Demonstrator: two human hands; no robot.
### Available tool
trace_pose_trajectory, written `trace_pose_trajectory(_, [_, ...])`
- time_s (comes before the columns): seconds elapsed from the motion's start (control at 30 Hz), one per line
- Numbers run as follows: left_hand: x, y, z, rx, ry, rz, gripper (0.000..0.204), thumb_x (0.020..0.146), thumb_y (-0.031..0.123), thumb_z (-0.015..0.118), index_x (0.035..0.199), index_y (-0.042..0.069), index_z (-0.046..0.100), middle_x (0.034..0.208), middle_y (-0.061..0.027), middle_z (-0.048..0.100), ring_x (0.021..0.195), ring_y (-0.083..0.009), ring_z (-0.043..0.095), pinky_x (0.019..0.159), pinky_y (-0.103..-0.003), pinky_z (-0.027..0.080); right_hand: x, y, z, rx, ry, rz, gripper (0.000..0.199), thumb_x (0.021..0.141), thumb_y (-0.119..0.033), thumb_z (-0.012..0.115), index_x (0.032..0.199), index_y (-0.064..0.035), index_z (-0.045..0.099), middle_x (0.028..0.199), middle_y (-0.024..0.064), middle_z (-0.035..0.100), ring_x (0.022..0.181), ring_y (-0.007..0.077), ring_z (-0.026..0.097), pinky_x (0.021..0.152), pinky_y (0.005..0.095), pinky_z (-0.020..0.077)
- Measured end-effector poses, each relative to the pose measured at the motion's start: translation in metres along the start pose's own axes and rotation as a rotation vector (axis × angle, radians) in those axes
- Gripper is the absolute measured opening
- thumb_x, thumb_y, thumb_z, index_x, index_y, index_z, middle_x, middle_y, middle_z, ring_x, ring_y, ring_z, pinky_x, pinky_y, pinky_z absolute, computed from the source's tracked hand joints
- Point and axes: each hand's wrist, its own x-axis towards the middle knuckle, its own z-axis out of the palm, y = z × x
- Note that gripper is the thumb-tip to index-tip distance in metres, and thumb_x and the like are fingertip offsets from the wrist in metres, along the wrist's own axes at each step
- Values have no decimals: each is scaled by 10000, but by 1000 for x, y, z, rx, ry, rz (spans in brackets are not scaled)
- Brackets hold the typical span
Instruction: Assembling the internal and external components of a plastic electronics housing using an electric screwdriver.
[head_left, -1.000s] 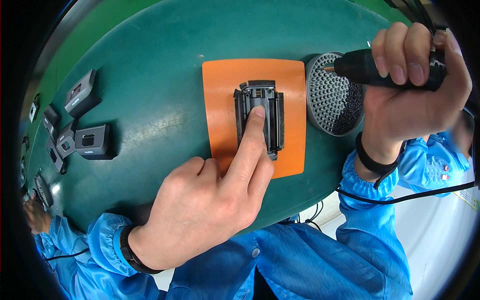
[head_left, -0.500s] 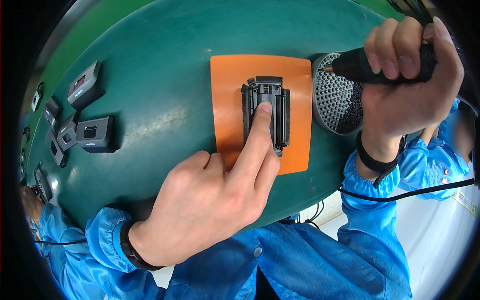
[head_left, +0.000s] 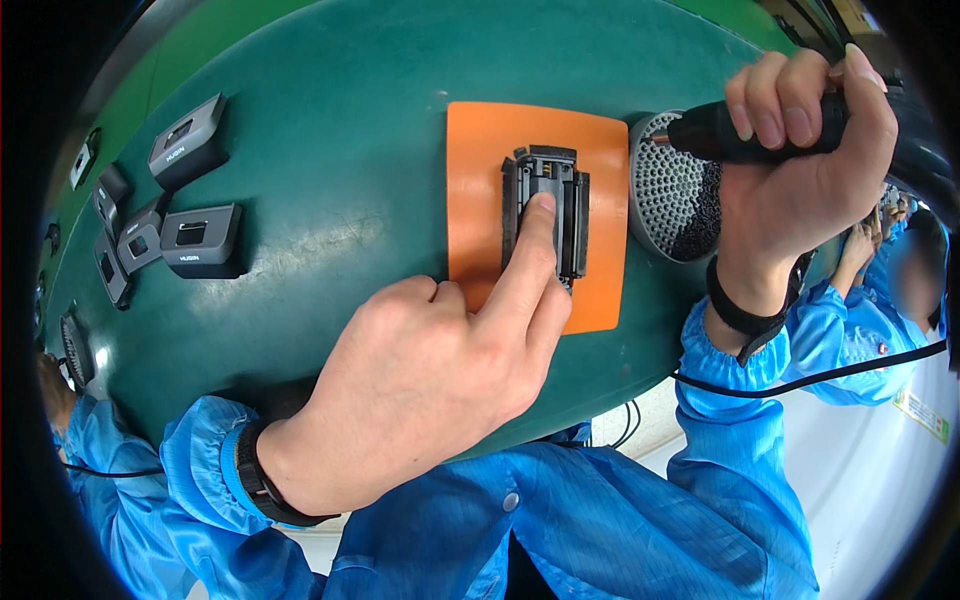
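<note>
An oblong black plastic housing point(head_left: 573, 225) with grooves and an inner frame lies on an orange mat point(head_left: 480, 140). My left hand point(head_left: 425, 385) rests its outstretched index finger on the housing's middle, the other fingers partly curled, holding nothing. My right hand point(head_left: 800, 170) is closed around a black electric screwdriver point(head_left: 700, 132), its bit pointing left. The bit tip is over the far-left part of a round metal dish point(head_left: 660, 190) with a dimpled surface. Small dark screws point(head_left: 698, 225) are heaped at the dish's near right side; whether one sits on the bit is too small to tell.
Several dark grey covers with rectangular windows point(head_left: 200, 242) lie on the green table point(head_left: 340, 130) at left. A black cable point(head_left: 800, 384) runs by my right wrist. Co-workers in blue sit at right point(head_left: 850, 320) and far left point(head_left: 95, 440).
The view has shifted slightly, so the mat and housing appear a little further right. My finger stays on the housing, and the screwdriver tip stays over the dish.
</note>
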Motion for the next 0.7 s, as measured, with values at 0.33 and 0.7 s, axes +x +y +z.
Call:
trace_pose_trajectory(0.33, [-2, 1, 0, 7, 5, -8, 410, 789, 283, 780, 1074, 7, 678, 1422, -163, 592, 520, -94, 562, 535, -227, 468, -4, 8, 11, -17, 16, -26, 255, 1016, -224, 479, 798, -91, 489, 626, -10, 399, 551, 131, 394, 547, 314, 353])
trace_pose_trajectory(0.7, [5, 1, 10, 49, 139, -35, 177, 744, 118, 654, 904, 46, 676, 1324, -166, 666, 451, -72, 492, 473, -221, 425, 14, -24, 0, 207, -317, 102, 218, 1007, -211, 478, 828, -98, 528, 621, -50, 411, 558, 75, 398, 571, 265, 356])
